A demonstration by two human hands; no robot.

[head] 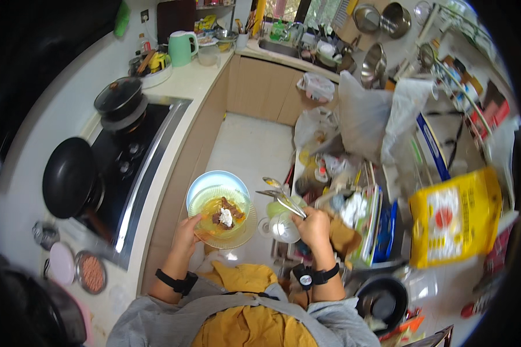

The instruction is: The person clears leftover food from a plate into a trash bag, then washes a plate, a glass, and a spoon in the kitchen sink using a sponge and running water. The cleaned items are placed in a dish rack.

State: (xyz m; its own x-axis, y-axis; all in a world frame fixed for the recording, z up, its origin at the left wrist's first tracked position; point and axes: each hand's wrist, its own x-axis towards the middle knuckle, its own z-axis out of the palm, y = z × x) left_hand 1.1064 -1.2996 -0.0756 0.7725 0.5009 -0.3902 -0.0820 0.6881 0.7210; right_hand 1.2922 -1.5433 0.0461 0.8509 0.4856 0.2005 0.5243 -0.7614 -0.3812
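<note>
My left hand [186,234] grips the rim of stacked dishes in front of my body. A ribbed clear glass dish [243,236] and a light blue plate [212,175] show at the stack's edges. Brown food scraps [232,208] and a crumpled white tissue [226,217] lie in the top dish, in yellowish liquid or residue. Metal cutlery [288,203], including a spoon, sticks out of my right hand [314,227] towards the dishes. A clear stemmed glass [285,227] is right beside that hand; whether the fingers hold it too, I cannot tell.
A wok [69,178] and a lidded pot [119,99] stand on the hob at left, near a bowl of pinkish food [92,272]. The sink [280,48] is at the far end. Bags, bottles and a yellow package [456,219] crowd the right side.
</note>
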